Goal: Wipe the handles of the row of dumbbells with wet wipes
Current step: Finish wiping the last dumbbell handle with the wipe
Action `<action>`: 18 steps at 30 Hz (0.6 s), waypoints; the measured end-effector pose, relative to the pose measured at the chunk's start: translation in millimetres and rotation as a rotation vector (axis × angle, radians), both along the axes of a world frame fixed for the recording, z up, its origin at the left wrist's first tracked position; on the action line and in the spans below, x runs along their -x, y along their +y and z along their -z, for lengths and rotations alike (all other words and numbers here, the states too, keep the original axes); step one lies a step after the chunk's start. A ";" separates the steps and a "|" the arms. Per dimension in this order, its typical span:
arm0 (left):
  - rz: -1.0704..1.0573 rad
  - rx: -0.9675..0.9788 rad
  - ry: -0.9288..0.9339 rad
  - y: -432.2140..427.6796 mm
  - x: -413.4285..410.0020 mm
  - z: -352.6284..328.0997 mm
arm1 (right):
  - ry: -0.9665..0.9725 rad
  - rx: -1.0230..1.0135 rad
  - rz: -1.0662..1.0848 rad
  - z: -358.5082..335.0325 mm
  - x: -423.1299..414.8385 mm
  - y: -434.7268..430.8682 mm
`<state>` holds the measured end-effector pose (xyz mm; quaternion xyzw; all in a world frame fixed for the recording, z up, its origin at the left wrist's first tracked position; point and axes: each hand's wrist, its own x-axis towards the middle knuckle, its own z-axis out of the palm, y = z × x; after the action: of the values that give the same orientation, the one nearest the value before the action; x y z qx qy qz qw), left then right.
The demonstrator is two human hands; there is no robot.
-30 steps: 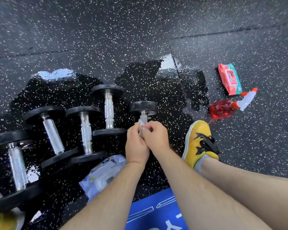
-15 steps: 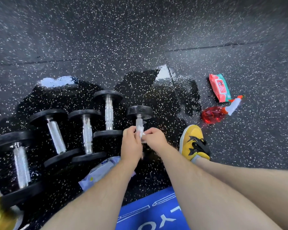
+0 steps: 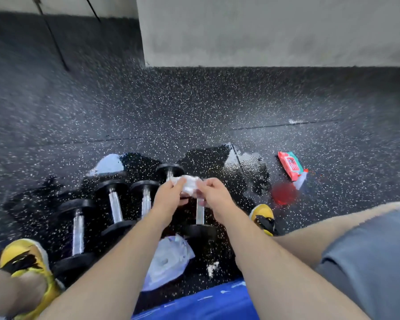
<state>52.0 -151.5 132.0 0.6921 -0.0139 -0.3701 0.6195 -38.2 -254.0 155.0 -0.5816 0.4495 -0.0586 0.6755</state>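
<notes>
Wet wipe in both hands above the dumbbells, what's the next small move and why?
Probably bring the wet wipe back down onto a dumbbell handle. The left hand and right hand hold it bunched between them, lifted off the rightmost dumbbell's handle, which is bare below. Which handles are already wiped cannot be told, so either that one or the next dumbbell to its left.

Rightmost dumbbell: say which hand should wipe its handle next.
Right, probably. The right hand sits directly over the rightmost dumbbell's handle and pinches the wet wipe; the left hand, also on the wipe, sits over the neighbouring dumbbell.
</notes>
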 end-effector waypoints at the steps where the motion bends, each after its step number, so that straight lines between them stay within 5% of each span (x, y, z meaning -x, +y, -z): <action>1: 0.006 0.027 0.016 7.9 1.4 -10.8 | -0.027 -0.023 -0.001 -9.4 2.5 6.9; 7: 0.001 0.232 0.099 60.4 27.2 -61.6 | -0.139 -0.049 -0.012 -52.2 30.7 48.2; 18: 0.001 0.210 0.178 99.3 48.8 -69.5 | -0.166 0.039 -0.044 -80.8 44.5 82.7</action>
<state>3.3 -52.2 201.5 0.5880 0.0021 -0.4267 0.6872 -82.7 -171.3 235.8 -0.5977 0.3777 -0.1006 0.7000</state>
